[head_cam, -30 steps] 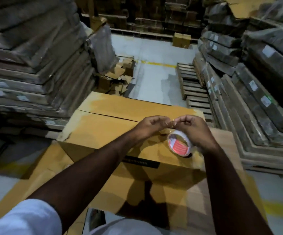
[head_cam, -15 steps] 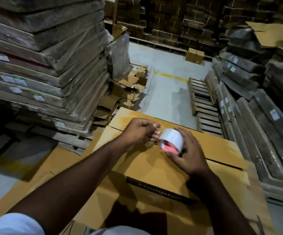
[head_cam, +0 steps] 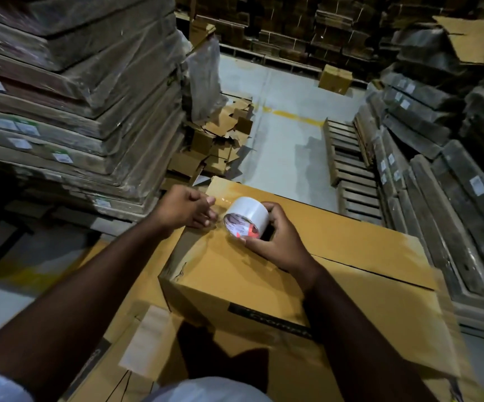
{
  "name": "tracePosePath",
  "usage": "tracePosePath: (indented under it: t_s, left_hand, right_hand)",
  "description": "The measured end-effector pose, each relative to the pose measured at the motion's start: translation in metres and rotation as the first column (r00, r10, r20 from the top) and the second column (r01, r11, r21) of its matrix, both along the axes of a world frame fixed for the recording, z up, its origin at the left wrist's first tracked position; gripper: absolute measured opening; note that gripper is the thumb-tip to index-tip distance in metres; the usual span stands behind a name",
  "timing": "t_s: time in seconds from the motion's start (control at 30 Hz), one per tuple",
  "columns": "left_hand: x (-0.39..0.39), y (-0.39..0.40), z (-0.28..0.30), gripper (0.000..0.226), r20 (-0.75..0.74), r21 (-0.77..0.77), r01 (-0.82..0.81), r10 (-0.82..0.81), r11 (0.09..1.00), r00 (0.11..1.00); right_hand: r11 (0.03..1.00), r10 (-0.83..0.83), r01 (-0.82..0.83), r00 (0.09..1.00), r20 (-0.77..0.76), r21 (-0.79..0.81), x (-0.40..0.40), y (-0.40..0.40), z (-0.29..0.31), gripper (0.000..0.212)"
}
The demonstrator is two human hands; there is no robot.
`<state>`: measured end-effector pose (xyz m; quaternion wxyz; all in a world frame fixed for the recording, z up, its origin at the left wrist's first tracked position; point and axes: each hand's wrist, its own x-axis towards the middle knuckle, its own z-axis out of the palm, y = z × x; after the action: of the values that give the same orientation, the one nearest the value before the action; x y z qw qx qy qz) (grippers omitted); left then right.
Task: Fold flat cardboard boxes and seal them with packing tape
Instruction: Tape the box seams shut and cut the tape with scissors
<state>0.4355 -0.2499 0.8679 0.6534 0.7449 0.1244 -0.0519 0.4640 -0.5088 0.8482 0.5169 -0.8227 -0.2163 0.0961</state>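
Note:
A folded brown cardboard box [head_cam: 351,250] stands in front of me, its top flaps closed with a seam running across. My right hand [head_cam: 275,242] grips a roll of clear packing tape [head_cam: 246,216] with a red and white core, held on the box top near its left edge. My left hand [head_cam: 187,208] pinches the pulled-out tape end at the box's far left corner, a short clear strip stretched between hand and roll. Flat cardboard sheets [head_cam: 136,338] lie under the box.
Tall wrapped stacks of flat cartons [head_cam: 69,111] rise on the left, and more lean on the right [head_cam: 452,175]. Loose cardboard scraps [head_cam: 220,146] and a wooden pallet [head_cam: 351,169] lie on the grey floor beyond. A small box [head_cam: 335,79] stands far back.
Both hands moved from the middle of the box top toward its left far corner. The left hand has drawn a short strip of tape off the roll.

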Motion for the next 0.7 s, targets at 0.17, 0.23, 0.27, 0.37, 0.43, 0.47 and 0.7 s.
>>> tracePosePath:
  t_s: [0.17, 0.23, 0.27, 0.37, 0.43, 0.47, 0.7]
  left_hand:
    - [-0.008, 0.008, -0.008, 0.024, -0.032, -0.032, -0.092, 0.091, 0.995, 0.995]
    - [-0.01, 0.013, -0.009, 0.024, -0.03, -0.033, -0.101, 0.1, 0.994, 0.995]
    - [-0.011, 0.015, -0.009, 0.025, -0.032, -0.028, -0.105, 0.104, 0.994, 0.994]
    - [-0.014, 0.025, -0.008, 0.024, -0.055, -0.013, -0.15, 0.149, 0.989, 0.987]
    - [-0.017, 0.031, -0.008, 0.024, -0.068, -0.027, -0.176, 0.174, 0.984, 0.982]
    - [-0.017, 0.032, -0.009, 0.024, -0.078, -0.028, -0.184, 0.181, 0.983, 0.98]
    - [-0.017, 0.042, -0.009, 0.016, -0.119, -0.05, -0.183, 0.176, 0.982, 0.977]
  right_hand:
    - [0.998, -0.019, 0.021, 0.999, 0.038, -0.052, 0.001, 0.002, -0.012, 0.038]
    - [0.999, -0.013, 0.014, 0.999, 0.029, -0.035, 0.0, 0.002, -0.009, 0.035]
    - [1.0, -0.015, 0.016, 0.999, 0.034, -0.022, -0.001, 0.003, -0.008, 0.037]
    - [0.996, -0.059, 0.055, 0.997, 0.054, 0.073, -0.007, 0.005, -0.006, 0.044]
    - [0.989, -0.091, 0.083, 0.994, 0.066, 0.121, -0.011, 0.005, -0.007, 0.049]
    - [0.989, -0.096, 0.085, 0.992, 0.085, 0.119, -0.012, 0.005, -0.007, 0.05]
    - [0.992, -0.116, 0.096, 0.946, 0.302, 0.081, -0.015, 0.002, -0.01, 0.058]
